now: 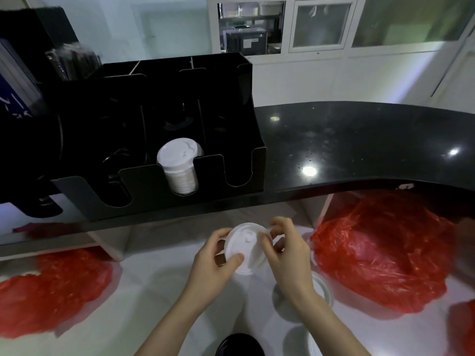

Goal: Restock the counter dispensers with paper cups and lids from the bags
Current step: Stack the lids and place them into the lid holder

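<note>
Lids (245, 249): lower centre, below worktop (359, 140) edge.
Left hand (218, 255): gripping stack.
Right hand (285, 249): pinching rim (likely separating).
Dispenser (164, 140): upper left, part-filled.

This looks like a drinks service spot in a café or canteen. A glossy black stone table (359, 140) curves across the view, and on it stands a black dispenser (164, 119) split into slots, 1 of them holding a stack of white takeaway lids (180, 165). Beyond the table, a white wall has a sliding serving window (282, 27) opening onto a back room with steel shelving and equipment. Red plastic bags (383, 247) of stock sit on the pale tiled floor (159, 286) below.
</note>
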Demonstrator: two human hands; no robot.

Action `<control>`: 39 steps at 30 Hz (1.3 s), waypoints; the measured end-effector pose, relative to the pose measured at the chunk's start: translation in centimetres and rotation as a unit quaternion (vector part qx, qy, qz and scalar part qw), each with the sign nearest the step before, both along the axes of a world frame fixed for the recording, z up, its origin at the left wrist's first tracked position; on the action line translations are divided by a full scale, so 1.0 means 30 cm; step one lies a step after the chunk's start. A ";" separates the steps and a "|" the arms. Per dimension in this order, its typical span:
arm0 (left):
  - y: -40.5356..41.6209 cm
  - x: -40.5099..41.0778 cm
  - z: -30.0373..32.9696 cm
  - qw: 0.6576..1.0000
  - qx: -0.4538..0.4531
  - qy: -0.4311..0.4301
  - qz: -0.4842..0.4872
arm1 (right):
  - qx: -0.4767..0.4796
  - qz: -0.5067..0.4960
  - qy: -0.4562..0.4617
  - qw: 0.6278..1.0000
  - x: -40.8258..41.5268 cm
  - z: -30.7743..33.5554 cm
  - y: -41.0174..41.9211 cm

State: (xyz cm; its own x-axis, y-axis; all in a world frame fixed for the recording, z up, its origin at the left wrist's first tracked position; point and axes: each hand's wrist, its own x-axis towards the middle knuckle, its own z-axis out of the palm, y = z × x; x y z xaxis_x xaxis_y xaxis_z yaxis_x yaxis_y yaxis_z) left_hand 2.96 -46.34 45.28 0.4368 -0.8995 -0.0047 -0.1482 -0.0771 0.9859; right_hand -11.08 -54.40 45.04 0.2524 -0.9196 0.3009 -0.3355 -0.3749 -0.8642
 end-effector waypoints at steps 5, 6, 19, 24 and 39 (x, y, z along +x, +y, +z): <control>0.000 0.015 0.014 0.997 -0.014 -0.058 0.052 | 0.002 0.075 -0.008 0.997 -0.008 0.034 0.012; 0.002 0.018 0.016 0.996 -0.017 -0.063 0.052 | 0.020 0.086 -0.018 0.996 -0.008 0.043 0.012; 0.040 0.089 0.194 0.987 -0.101 -0.089 0.090 | 0.066 0.268 -0.049 0.960 0.028 0.246 0.013; 0.037 0.173 0.380 0.958 -0.194 -0.175 0.116 | 0.001 0.351 -0.056 0.935 0.098 0.445 -0.016; 0.045 0.393 0.311 0.805 -0.112 -0.561 0.160 | -0.379 0.228 0.319 0.838 0.444 0.516 -0.164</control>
